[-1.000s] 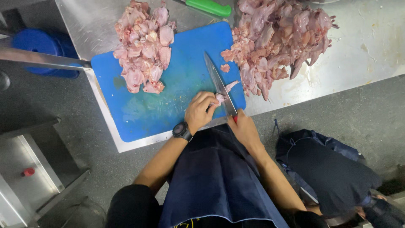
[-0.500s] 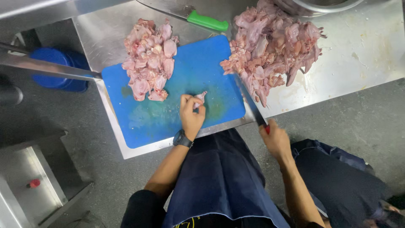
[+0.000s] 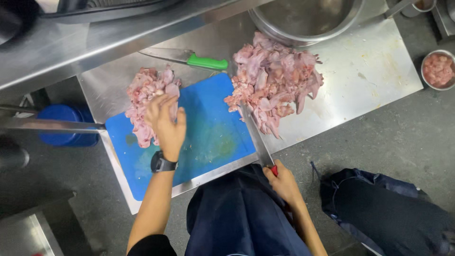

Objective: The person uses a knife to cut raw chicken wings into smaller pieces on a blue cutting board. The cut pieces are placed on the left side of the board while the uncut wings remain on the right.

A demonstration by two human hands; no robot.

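Kitchen with a dark grey floor (image 3: 379, 137); we look straight down on a steel worktable (image 3: 365, 71), scuffed and smeared. At its far edge sits a large steel bowl (image 3: 303, 19), partly cut off by the frame; we cannot tell what is in it. A blue cutting board (image 3: 213, 137) lies on the table's near left part, its middle bare and wet.

Two heaps of raw pink meat. The bigger heap (image 3: 275, 80) lies on the bare steel just right of the board, below the bowl. The smaller heap of cut pieces (image 3: 142, 104) sits at the board's far left corner.

Off the table's left side, a blue bucket (image 3: 66, 125) on the floor, contents hidden. At the far right, a small steel bowl (image 3: 438, 68) holding pink meat pieces.

Our left hand (image 3: 166, 123), watch on the wrist, rests fingers spread and loose on the smaller heap, clutching nothing. Our right hand (image 3: 284, 182) is clenched round the red handle of a long knife (image 3: 253, 135) at the table's near edge; the blade runs up along the board's right side, tip touching the bigger heap.

A second knife with a green handle (image 3: 189, 58) lies untouched beyond the board.
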